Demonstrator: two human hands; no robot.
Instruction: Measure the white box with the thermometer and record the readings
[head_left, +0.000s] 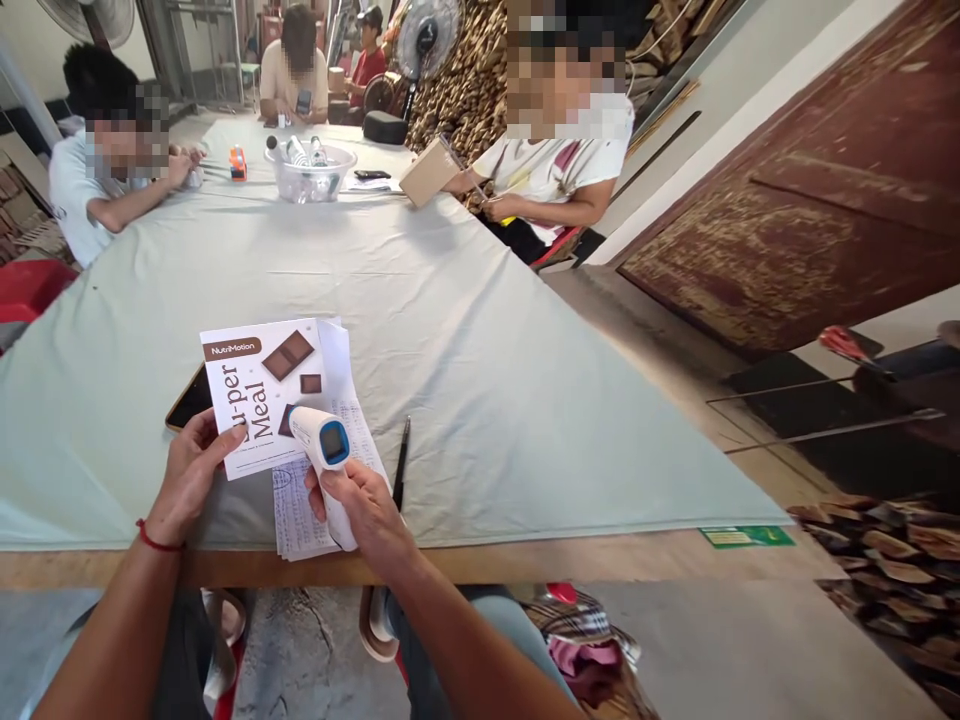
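Observation:
My left hand (196, 455) grips the lower left edge of a white box (255, 350) printed with brown chocolate pieces and the words "NutriMotion" and "Meal". In my right hand (367, 505) is a white infrared thermometer (321, 432) with a blue-rimmed screen. Its front end overlaps the lower right of the printed face; whether it touches is unclear. Under both lie handwritten paper sheets (300, 515). A dark phone (187, 405) is partly hidden behind my left hand and the box. To the right of the thermometer rests a black pen (403, 462).
A pale cloth covers the long table (480, 350). Farther back stand a clear plastic basin (311, 180) holding bottles, an orange object (238, 163) and another phone (372, 175). One person at the right holds a cardboard box (433, 172); other people sit around the far end.

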